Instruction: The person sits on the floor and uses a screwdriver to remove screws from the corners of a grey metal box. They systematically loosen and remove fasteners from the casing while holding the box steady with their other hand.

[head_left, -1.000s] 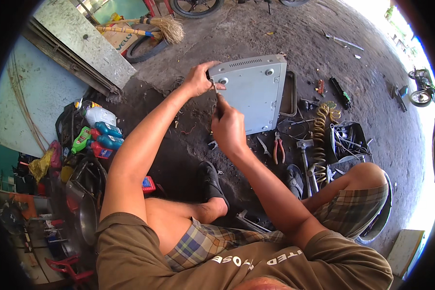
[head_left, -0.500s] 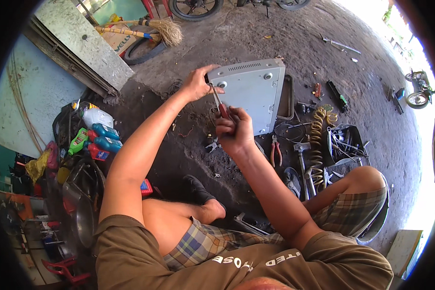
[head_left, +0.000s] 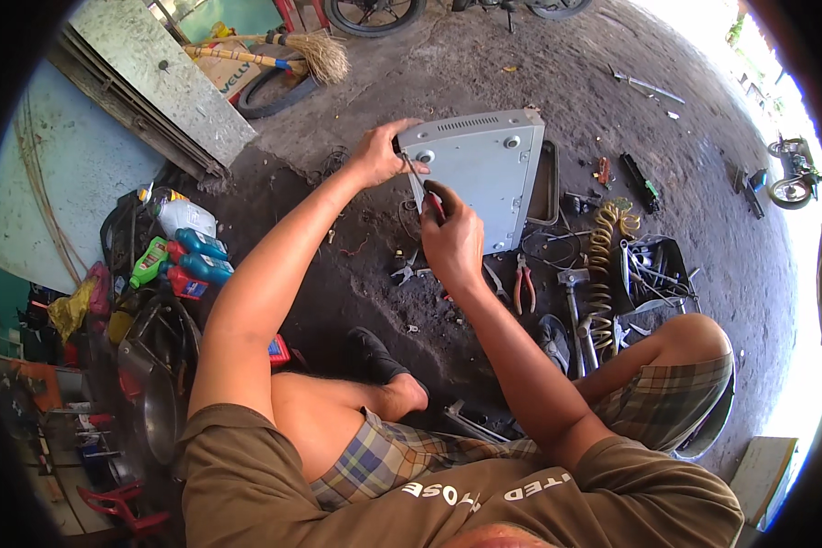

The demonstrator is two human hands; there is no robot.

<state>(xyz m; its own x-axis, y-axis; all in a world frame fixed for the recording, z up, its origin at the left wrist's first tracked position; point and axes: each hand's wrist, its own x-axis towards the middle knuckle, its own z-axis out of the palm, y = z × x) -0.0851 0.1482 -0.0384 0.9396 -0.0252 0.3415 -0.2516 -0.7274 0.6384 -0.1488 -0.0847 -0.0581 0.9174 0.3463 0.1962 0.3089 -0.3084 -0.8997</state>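
Observation:
A flat grey metal case, like the casing of a player or similar device, is tilted up in front of me with its round feet and side vents showing. My left hand grips its upper left corner, thumb over the edge. In my right hand is a screwdriver with a red and black handle. Its shaft points up and left to the case's left edge, beside my left thumb. Whether the tip sits in a screw is hidden by my thumb and the edge.
On the dark ground right of the case lie red-handled pliers, a hammer, a yellow coiled hose and a black box of tools. A dark tray is behind the case. Several bottles stand at left.
My right hand has rolled over around the screwdriver, from its finger side showing to its back showing. The case and my left hand are nearly unmoved.

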